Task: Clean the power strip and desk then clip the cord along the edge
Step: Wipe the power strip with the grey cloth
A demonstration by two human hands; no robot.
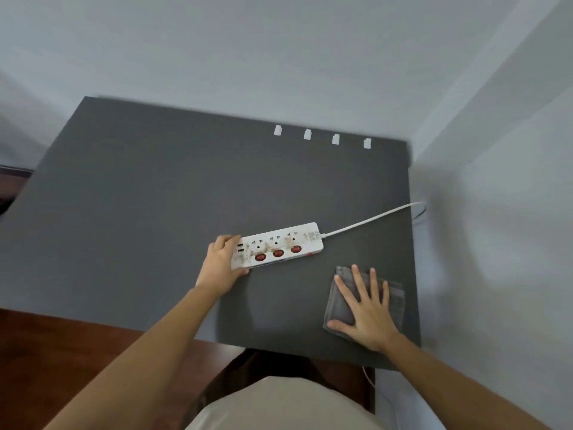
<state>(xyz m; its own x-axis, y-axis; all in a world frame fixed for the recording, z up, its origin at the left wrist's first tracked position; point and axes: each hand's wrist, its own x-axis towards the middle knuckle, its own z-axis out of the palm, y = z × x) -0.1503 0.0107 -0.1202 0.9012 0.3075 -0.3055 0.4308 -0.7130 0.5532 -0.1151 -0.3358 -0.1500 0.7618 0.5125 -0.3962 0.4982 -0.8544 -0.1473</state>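
Note:
A white power strip [279, 245] with three red switches and brownish stains lies across the middle of the dark grey desk [139, 197]. My left hand [221, 262] grips its left end. The white cord [369, 220] runs from the strip's right end to the desk's right edge and drops over it. A folded grey cloth [395, 301] lies near the front right of the desk. My right hand [364, 308] rests flat on that cloth with fingers spread. Several white cord clips [322, 136] stand in a row along the far edge.
White walls close in behind the desk and along its right side. Reddish-brown wood floor [62, 352] shows to the front left. A thin white cable [369, 378] hangs below the desk's front right corner.

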